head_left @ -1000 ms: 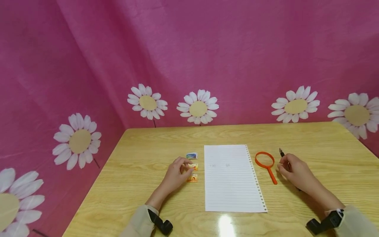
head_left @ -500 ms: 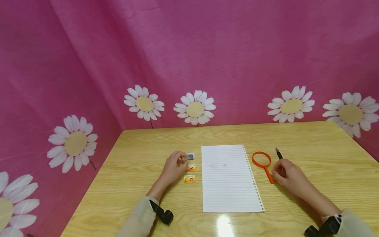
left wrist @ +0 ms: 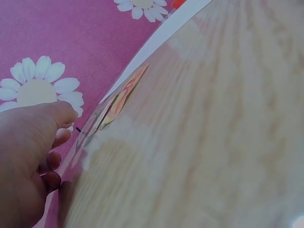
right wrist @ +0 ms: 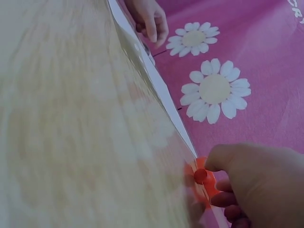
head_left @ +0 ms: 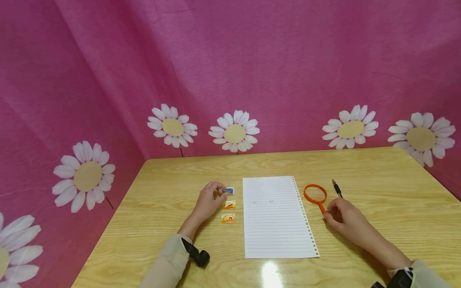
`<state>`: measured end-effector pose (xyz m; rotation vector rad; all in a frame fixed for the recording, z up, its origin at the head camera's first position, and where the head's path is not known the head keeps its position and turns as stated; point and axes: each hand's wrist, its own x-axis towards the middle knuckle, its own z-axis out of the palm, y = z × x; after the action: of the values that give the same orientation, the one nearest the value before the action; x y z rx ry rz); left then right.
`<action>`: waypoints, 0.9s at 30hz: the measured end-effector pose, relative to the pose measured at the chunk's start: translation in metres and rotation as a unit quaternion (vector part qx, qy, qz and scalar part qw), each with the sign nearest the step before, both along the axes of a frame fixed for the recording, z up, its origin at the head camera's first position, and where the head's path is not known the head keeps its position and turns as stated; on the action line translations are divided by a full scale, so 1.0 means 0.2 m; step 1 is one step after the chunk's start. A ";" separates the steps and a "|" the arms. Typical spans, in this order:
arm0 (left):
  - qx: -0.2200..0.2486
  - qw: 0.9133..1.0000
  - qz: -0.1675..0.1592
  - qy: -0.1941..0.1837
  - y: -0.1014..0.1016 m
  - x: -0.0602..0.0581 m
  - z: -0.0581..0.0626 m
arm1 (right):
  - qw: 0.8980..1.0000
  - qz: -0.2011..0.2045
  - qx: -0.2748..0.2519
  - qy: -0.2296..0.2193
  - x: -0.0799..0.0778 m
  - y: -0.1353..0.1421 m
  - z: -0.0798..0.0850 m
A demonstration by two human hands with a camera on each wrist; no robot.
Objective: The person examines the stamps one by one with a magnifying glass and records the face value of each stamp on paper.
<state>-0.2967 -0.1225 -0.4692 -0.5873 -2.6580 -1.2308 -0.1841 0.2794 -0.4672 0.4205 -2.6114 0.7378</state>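
My left hand (head_left: 210,201) is at the left end of a small blue stamp-like picture (head_left: 231,191), its loosely bent fingertips overlapping that end. Below it in the head view lie two similar orange-yellow pictures, a middle one (head_left: 229,205) and a lower one (head_left: 228,219). On the right, the thumb and fingers of my right hand (head_left: 351,220) pinch the handle of an orange-red magnifying glass (head_left: 315,185), covering the handle's end. The right wrist view shows the round red handle end (right wrist: 201,176) at the fingertips. Beyond that hand lies a black pen (head_left: 336,187), partly hidden.
A lined sheet of paper (head_left: 279,236) with punched holes and faint handwritten numbers lies between the hands. The wooden table (head_left: 173,176) meets a pink curtain (head_left: 288,72) printed with white daisies at its back and left.
My left hand has moved from the middle picture up to the blue one. The right hand has left the pen and gone left to the magnifying glass handle. The view has shifted slightly.
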 end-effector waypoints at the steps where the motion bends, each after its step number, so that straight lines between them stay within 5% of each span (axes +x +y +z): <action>1: -0.002 1.000 0.001 -0.001 0.00 0.00 0.00 | 1.000 0.001 0.000 -0.001 0.00 0.00 0.00; 18: -0.058 0.998 0.011 -0.016 0.00 -0.02 -0.01 | 1.000 0.005 0.001 -0.028 0.00 -0.05 0.00; 27: -0.078 0.997 0.013 -0.016 0.02 -0.03 0.00 | 0.999 -0.038 -0.004 -0.030 0.01 -0.08 -0.01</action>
<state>-0.3023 -0.1185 -0.4694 -0.5581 -2.7968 -1.0402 -0.1821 0.2627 -0.4683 0.3002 -2.6629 0.7473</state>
